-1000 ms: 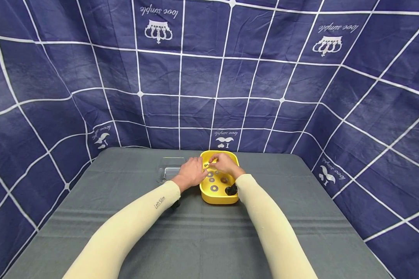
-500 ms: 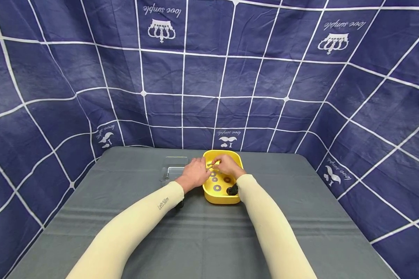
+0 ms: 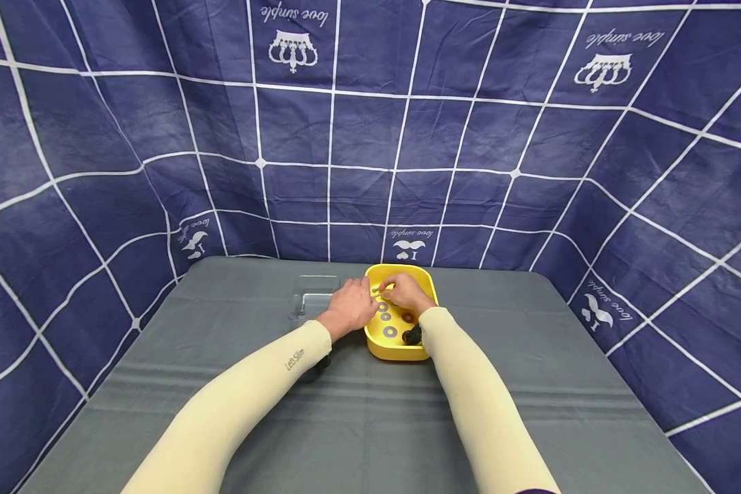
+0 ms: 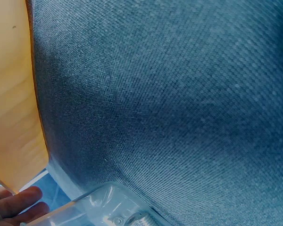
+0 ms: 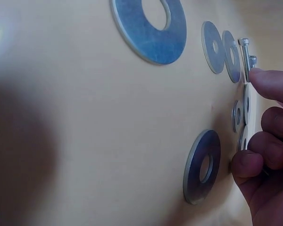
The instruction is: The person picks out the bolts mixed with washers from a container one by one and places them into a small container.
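A yellow bin (image 3: 398,354) holds several grey flat washers (image 3: 390,332) and, near its left wall, two small bolts (image 5: 245,54). My left hand (image 3: 353,303) grips the bin's left rim, its thumb on the inner side. Its fingers (image 4: 19,205) show past the bin's wall in the left wrist view. Reaching into the bin from the right, my right hand (image 3: 405,291) has one fingertip beside the bolts and partly in front of them. Its other fingers are curled close to washers. Whether it pinches a bolt is hidden.
Left of the bin, partly behind my left hand, stands a clear plastic box (image 3: 311,280) with a metal threaded part (image 4: 142,220) inside. Grey cloth (image 3: 370,425) covers the table. Blue checked curtain (image 3: 370,137) encloses the back and sides.
The whole head view has shifted slightly, so everything appears a little farther right. Both hands keep about the same place at the bin, with the right fingers still by the bolts.
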Demonstrator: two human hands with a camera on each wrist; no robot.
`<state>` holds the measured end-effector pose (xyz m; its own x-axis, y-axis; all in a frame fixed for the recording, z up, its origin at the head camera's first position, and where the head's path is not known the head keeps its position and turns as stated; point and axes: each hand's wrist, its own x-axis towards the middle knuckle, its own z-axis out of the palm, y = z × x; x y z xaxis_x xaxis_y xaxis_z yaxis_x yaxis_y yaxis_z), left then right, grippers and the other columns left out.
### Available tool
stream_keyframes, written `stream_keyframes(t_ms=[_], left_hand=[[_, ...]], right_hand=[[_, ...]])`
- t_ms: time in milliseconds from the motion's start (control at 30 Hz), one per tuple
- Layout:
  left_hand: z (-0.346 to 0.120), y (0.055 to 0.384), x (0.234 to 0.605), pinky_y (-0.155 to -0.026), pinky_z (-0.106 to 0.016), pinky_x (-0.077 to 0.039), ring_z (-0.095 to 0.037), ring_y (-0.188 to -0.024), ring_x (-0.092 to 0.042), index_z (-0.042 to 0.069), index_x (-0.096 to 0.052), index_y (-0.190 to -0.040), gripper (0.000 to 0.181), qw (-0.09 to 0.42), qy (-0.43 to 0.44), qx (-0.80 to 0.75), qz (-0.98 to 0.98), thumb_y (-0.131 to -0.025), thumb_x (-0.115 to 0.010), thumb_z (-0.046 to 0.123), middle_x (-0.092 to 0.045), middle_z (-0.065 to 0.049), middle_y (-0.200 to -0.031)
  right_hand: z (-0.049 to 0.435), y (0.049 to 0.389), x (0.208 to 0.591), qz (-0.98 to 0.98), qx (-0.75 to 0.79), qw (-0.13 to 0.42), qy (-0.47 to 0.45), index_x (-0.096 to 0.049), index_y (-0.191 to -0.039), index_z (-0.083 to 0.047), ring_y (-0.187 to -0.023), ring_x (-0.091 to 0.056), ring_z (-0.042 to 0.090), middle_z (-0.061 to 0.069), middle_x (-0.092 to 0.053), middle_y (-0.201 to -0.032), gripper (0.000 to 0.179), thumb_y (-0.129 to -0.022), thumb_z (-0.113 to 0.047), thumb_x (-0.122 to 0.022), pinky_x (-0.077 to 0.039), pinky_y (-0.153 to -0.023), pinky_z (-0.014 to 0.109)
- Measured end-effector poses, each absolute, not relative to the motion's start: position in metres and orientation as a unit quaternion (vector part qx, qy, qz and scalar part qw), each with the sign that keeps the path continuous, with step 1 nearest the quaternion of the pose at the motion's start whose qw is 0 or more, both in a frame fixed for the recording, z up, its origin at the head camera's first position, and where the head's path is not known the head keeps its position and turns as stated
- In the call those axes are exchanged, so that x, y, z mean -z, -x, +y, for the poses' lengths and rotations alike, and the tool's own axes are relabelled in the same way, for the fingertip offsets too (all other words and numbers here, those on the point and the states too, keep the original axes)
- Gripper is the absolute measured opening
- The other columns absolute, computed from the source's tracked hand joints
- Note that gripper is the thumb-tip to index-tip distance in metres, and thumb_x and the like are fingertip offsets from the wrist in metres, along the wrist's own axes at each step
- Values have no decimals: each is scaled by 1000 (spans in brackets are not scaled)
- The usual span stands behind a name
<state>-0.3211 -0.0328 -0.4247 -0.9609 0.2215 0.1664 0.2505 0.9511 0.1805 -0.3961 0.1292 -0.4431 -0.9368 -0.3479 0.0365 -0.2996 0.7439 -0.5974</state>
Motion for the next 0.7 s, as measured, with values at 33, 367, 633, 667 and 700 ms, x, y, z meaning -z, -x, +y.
stream_keyframes(t_ms=[33,367,633,667,700], left_hand=[[-33,322,425,-94,-47,-54,-31,-111,-59,0,-50,-126,42,73,120,101,-985,-98,-52,31,-62,-16,-115],[-31,321,430,-92,-46,-55,-30,-108,-59,0,-51,-124,40,79,125,91,-985,-98,-50,30,-62,-15,-112],[-30,322,429,-94,-44,-54,-30,-110,-58,0,-49,-126,41,74,125,76,-986,-99,-49,31,-62,-15,-114],[-30,322,428,-95,-44,-54,-29,-110,-58,0,-49,-127,42,72,124,75,-987,-100,-48,31,-62,-14,-114],[-30,322,428,-95,-44,-54,-29,-110,-58,0,-49,-128,42,72,123,74,-987,-100,-48,31,-62,-15,-114]], right_hand=[[129,397,443,933,315,39,169,-76,-105,-7,-62,-48,15,7,-68,-85,17,-90,-8,-70,-37,-55,22],[128,396,447,939,313,37,138,-77,-101,-7,-56,-49,14,7,-67,-83,14,-88,-8,-71,-38,-51,22],[125,399,447,946,300,41,112,-78,-97,-12,-57,-49,15,6,-69,-85,11,-88,-10,-71,-37,-50,22],[125,399,447,947,300,42,110,-77,-96,-12,-57,-49,15,5,-69,-85,10,-88,-10,-71,-37,-50,22],[125,399,447,947,298,41,110,-77,-95,-12,-57,-50,15,5,-68,-85,10,-88,-10,-71,-37,-50,22]])
